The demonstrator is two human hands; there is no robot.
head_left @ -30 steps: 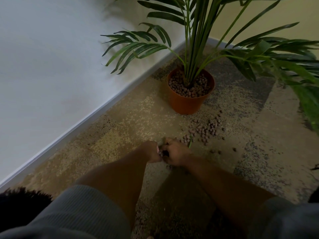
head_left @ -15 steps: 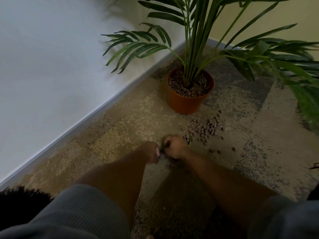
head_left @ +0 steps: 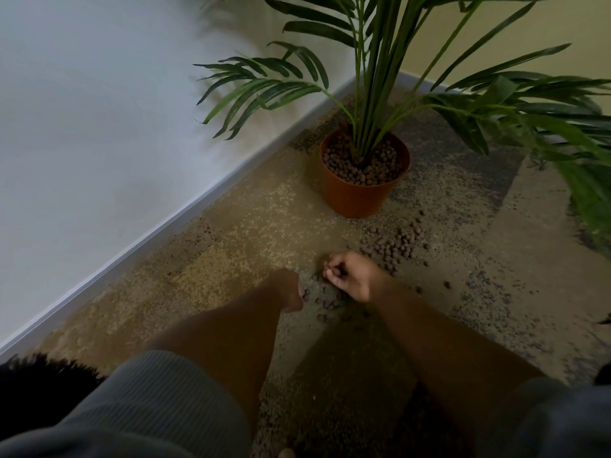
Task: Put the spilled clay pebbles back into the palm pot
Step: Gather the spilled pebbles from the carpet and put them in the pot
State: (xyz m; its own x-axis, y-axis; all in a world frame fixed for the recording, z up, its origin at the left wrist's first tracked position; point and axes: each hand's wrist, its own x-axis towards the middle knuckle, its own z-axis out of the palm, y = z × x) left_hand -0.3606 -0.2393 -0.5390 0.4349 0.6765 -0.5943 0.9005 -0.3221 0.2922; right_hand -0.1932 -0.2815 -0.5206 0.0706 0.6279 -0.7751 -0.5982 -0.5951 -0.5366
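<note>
The orange palm pot (head_left: 358, 193) stands well beyond both hands, and the main heap of clay pebbles (head_left: 393, 247) lies just past the right hand (head_left: 352, 276). That hand's fingers curl around a few pebbles, while the left hand (head_left: 291, 292) rests curled beside loose ones; its grip cannot be told. This looks like the gathering step; next comes carrying the handful to the pot.

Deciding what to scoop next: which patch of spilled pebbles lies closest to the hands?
The small scatter directly between the left hand and right hand; the bigger heap sits farther off, toward the pot.

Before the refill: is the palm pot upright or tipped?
Upright: the palm pot stands on its base, rim level, clay pebbles inside.
</note>
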